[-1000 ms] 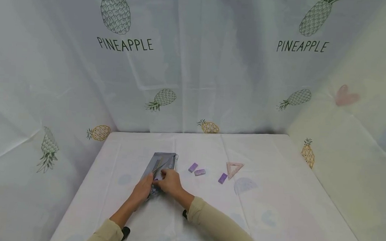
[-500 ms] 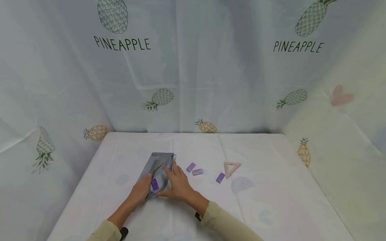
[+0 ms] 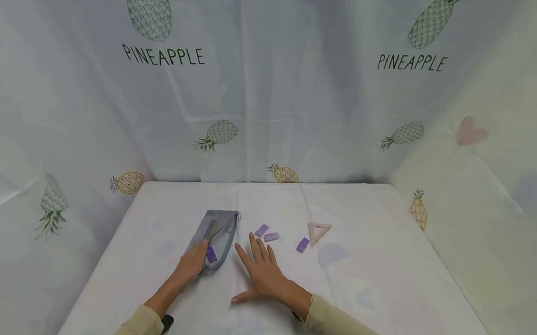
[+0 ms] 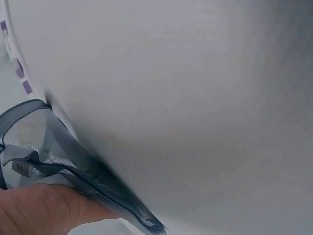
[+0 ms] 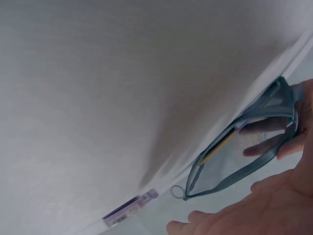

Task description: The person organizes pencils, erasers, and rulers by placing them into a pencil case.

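Head view shows us our left hand [image 3: 191, 265] gripping the near end of the grey see-through mesh pencil pouch [image 3: 215, 235], which lies on the white-clothed desk [image 3: 382, 277]; the left wrist view shows the thumb [image 4: 44, 210] under the mesh. Our right hand [image 3: 264, 274] lies just right of the pouch, released, fingers spread flat on the cloth, holding nothing. Inside the pouch we see thin sticks, perhaps pencils, and one purple eraser [image 3: 211, 254] near the left hand. Right of the pouch, apart from it, lie three more small purple erasers [image 3: 271, 236], then a pink triangular set square [image 3: 317, 231] and a pale translucent protractor [image 3: 333, 254] further right. We judge the packing partly done: one eraser is in, while three erasers and both rulers are left outside the pouch.
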Motion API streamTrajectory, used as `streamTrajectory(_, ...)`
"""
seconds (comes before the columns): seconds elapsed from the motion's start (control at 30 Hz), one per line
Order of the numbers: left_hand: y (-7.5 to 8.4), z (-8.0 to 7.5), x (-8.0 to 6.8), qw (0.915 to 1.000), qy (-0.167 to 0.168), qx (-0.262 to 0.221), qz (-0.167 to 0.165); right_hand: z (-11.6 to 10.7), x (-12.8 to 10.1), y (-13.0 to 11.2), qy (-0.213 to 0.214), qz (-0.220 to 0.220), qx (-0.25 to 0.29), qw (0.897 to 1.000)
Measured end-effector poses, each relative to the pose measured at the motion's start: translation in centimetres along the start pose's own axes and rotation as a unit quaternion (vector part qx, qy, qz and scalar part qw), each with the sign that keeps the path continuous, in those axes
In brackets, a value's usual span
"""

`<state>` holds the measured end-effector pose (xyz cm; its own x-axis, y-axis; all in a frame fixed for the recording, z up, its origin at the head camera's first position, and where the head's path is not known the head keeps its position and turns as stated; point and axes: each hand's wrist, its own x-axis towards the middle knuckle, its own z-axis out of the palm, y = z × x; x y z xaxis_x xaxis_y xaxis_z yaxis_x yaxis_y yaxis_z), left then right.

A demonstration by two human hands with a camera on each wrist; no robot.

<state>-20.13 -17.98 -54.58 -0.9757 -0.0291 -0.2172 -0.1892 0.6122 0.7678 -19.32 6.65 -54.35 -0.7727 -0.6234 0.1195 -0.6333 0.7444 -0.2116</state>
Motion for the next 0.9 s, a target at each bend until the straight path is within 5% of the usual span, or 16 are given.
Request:
streamTrajectory(0.47, 0.1, 0.0, -0.1, 0.9973, -0.003, 0.073, 0.01, 0.2, -2.0, 2.6, 0.001, -0.024, -0.008, 1.0)
streamTrajectory(0.9, -0.2, 0.1, 0.1, 0.9992, -0.011, 0.039, 0.001, -0.5, -1.7, 4.4, 0.001, 0.026, -0.003, 1.0)
